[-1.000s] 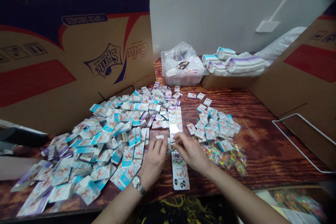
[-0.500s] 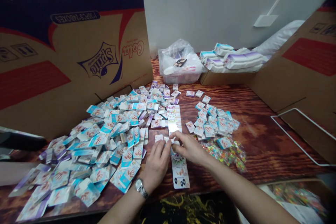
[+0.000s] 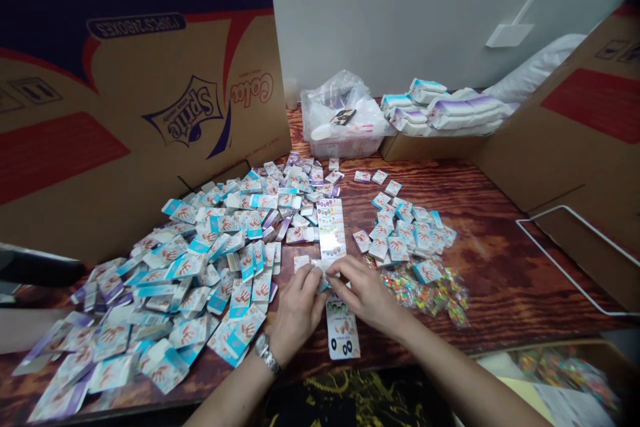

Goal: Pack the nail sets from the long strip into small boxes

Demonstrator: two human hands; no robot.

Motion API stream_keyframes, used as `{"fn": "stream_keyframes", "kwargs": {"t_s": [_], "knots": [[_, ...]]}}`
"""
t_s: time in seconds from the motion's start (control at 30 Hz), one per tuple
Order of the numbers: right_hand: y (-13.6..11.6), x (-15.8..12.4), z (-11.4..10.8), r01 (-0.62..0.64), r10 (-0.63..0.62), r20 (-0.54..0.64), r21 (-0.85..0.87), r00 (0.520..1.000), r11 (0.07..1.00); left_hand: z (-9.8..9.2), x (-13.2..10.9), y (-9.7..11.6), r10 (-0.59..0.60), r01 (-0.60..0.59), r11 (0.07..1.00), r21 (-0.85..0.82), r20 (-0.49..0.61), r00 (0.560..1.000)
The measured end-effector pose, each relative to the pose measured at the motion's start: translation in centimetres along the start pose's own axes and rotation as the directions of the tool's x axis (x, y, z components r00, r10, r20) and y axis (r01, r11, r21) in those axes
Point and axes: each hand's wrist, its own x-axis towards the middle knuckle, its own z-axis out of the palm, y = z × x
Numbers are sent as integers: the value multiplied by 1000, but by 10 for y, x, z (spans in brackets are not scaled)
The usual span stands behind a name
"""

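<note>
- Looks down from head height on a dark red-brown wood-grain tabletop [image 3: 480, 233], with close handwork just below the middle of the frame.
- Shows the bare left hand [image 3: 299, 307], wearing a silver metal wristwatch [image 3: 267, 353], with fingertips pinched on a small white-and-pale-blue card piece [image 3: 323, 282], largely hidden, perhaps a box.
- Shows the bare right hand [image 3: 367, 293] opposite, with fingertips bunched at the right edge of the same piece; impossible to tell whether clamped on it or only touching.
- Places the card piece over or beside a long white strip [image 3: 330, 233] printed with coloured ovals, visible above and below the hands; impossible to tell whether one length or two.
- Appears, judging by pose, midway through fingertip work on the card piece, not yet released.
- Calls next, as a judgement, for a steady left pinch and small, precise right-fingertip moves, without crushing the thin card.
- Includes, across the left of the frame, a heaped pile of small white, blue and purple cardboard boxes [image 3: 220, 260].
- Includes, right of centre, a smaller cluster of white-and-blue cardboard boxes [image 3: 399, 249], above clear plastic packets of orange, green and yellow pieces [image 3: 425, 297].
</note>
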Motion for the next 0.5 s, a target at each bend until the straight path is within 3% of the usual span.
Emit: {"fn": "stream_keyframes", "kwargs": {"t_s": [0.13, 0.37, 0.5], "knots": [[-3, -2, 12, -110, 123, -155, 88, 980, 990, 1, 0, 1, 43, -41, 997, 67, -20, 999], [-3, -3, 24, -223, 285, -131, 355, 950, 908, 4, -5, -2, 62, -51, 990, 129, -81, 995], [-3, -1, 28, -257, 327, -184, 324, 927, 910, 11, -9, -1, 15, -2, 993, 117, -108, 994]]}}
